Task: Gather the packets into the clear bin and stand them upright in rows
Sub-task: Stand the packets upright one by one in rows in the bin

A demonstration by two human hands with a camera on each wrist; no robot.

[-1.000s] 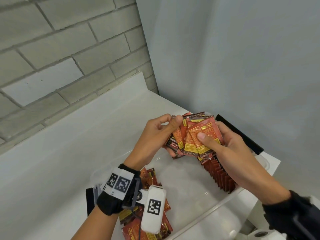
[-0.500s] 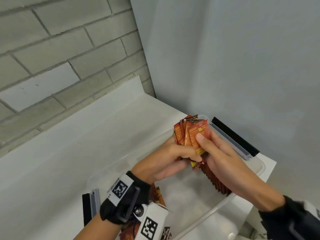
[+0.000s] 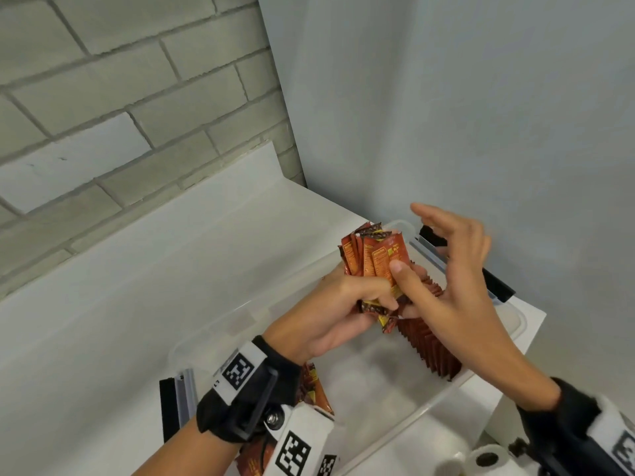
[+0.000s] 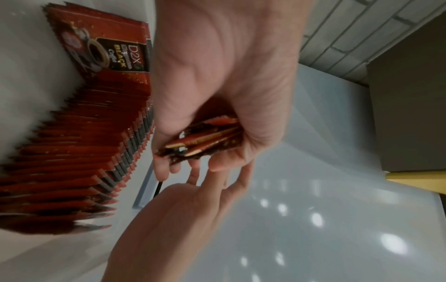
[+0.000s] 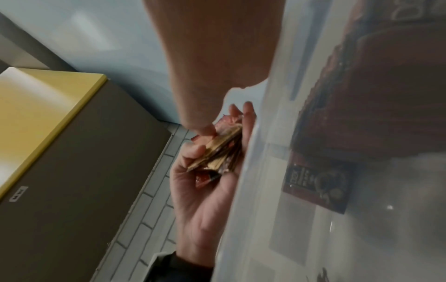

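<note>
Nearest to us, loose packets lie flat at the near left of the clear bin, partly hidden behind the left wrist. They are thin, glossy red-and-orange sachets with serrated ends; the left wrist view reads "Black Coffee" on one.

Further in, the left hand holds a bundle of packets above the bin, fingers curled round its lower half. The tops fan slightly and are not flush. The right hand is spread, its fingers straight and apart, with only the thumb touching the front of the bundle; it grips nothing.

Along the right wall of the bin stands a row of upright packets, packed face to face, running from near to far.

Beyond the bin, a black-edged clear lid lies at the far right of the white bench. The bench is smooth and matt; the bin is soft-cornered and translucent.

Risks, in our judgement:
- The foil is slick. With one hand holding the bundle, a packet could slide out and fall flat into the bin.
- The uneven tops suggest the bundle would stand raggedly unless squared first.
- Pushing the bundle against the standing row could tip it, since the row appears unsupported on its left side.
- The loose packets remain to be gathered; the task looks roughly half done.
</note>
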